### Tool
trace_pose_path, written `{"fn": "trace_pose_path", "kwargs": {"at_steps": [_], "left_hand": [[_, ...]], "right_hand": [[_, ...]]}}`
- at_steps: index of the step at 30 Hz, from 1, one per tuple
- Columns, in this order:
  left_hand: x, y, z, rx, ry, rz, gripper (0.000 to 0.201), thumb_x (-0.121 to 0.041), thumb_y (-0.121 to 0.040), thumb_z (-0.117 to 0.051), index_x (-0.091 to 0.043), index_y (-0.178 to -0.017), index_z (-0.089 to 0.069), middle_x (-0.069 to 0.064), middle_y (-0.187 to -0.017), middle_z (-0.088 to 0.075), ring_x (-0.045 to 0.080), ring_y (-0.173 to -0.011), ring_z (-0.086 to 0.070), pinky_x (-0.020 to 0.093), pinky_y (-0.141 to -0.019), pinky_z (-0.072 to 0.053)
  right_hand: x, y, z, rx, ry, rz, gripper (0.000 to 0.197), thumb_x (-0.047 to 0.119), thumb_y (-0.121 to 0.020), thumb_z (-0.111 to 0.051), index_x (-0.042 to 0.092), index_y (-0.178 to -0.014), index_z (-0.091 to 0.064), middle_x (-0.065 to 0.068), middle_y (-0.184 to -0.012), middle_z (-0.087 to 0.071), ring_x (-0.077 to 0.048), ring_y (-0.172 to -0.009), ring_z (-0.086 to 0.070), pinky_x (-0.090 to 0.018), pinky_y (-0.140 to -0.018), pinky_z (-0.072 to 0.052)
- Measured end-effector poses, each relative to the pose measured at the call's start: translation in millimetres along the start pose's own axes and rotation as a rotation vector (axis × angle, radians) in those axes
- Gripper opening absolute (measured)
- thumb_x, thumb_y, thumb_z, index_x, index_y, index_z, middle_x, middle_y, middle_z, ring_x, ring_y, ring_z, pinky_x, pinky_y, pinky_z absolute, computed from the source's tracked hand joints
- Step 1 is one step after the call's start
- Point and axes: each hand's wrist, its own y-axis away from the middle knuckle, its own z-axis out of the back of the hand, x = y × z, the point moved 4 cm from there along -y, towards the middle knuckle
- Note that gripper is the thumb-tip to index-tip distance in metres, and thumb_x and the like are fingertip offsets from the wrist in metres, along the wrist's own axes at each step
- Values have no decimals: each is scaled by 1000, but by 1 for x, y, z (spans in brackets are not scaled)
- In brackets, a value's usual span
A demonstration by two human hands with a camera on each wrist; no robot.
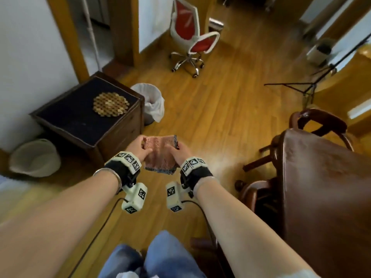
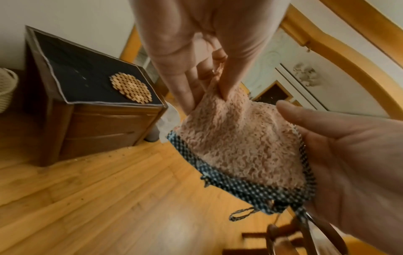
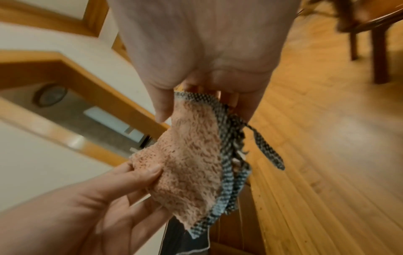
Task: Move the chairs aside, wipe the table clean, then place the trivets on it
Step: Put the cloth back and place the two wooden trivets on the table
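Note:
I hold a pink fuzzy cloth with a black-and-white checked border over the floor, between both hands. My left hand pinches its left corner with thumb and fingers. My right hand pinches the checked right edge. A round wooden honeycomb trivet lies on the dark cabinet to the left, also seen in the left wrist view as the trivet. The dark brown table is at the right. A dark wooden chair stands behind the table, and another at its near left side.
A red office chair stands far back on the wooden floor. A lined bin sits beside the cabinet and a white basket at the left wall. A black tripod stands at the right.

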Motion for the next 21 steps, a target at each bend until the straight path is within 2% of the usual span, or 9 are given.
{"fn": "trace_pose_path", "kwargs": {"at_steps": [4, 7, 9, 14, 17, 19, 21], "left_hand": [[35, -44, 60, -112, 37, 92, 41, -13, -86, -65, -8, -124, -49, 16, -121, -60, 34, -109, -59, 45, -95, -47], [59, -82, 102, -186, 82, 167, 42, -13, -87, -64, -9, -125, -48, 16, -121, -59, 34, -109, -58, 46, -92, -49], [70, -106, 131, -241, 122, 200, 42, -12, -87, -64, -9, -126, -49, 18, -121, -59, 35, -108, -58, 47, -89, -50], [95, -165, 196, -367, 146, 321, 36, -13, -89, -59, -12, -124, -50, 14, -118, -61, 33, -103, -60, 40, -87, -52], [112, -197, 236, -412, 141, 372, 35, -15, -91, -58, -10, -124, -50, 15, -118, -61, 33, -106, -58, 31, -85, -43], [127, -213, 258, -438, 143, 412, 33, -18, -93, -56, -9, -124, -49, 16, -116, -61, 33, -105, -58, 32, -85, -42], [147, -226, 276, -446, 162, 463, 32, -20, -93, -55, -11, -123, -49, 15, -112, -61, 33, -102, -59, 34, -84, -44]], "right_hand": [[59, -63, -39, 89, 143, 73, 37, 23, -97, -54, 6, -130, -53, -13, -130, -59, -31, -119, -55, -37, -99, -43], [103, -115, -69, 152, 214, 133, 36, 25, -97, -54, 6, -128, -55, -13, -127, -60, -31, -117, -55, -30, -90, -41], [131, -150, -88, 189, 250, 174, 39, 26, -96, -55, 9, -131, -53, -11, -128, -60, -31, -118, -55, -29, -90, -41], [203, -232, -134, 304, 374, 239, 48, 34, -94, -56, 14, -138, -48, -12, -130, -59, -30, -119, -55, -35, -98, -44], [252, -274, -160, 373, 474, 310, 51, 36, -96, -53, 16, -141, -44, -12, -132, -57, -30, -119, -54, -40, -101, -44], [280, -296, -181, 425, 509, 341, 45, 35, -97, -51, 14, -136, -49, -12, -129, -58, -30, -117, -55, -37, -99, -44], [300, -315, -207, 462, 544, 358, 39, 33, -98, -50, 12, -131, -53, -11, -124, -61, -30, -113, -57, -32, -90, -43]]}}
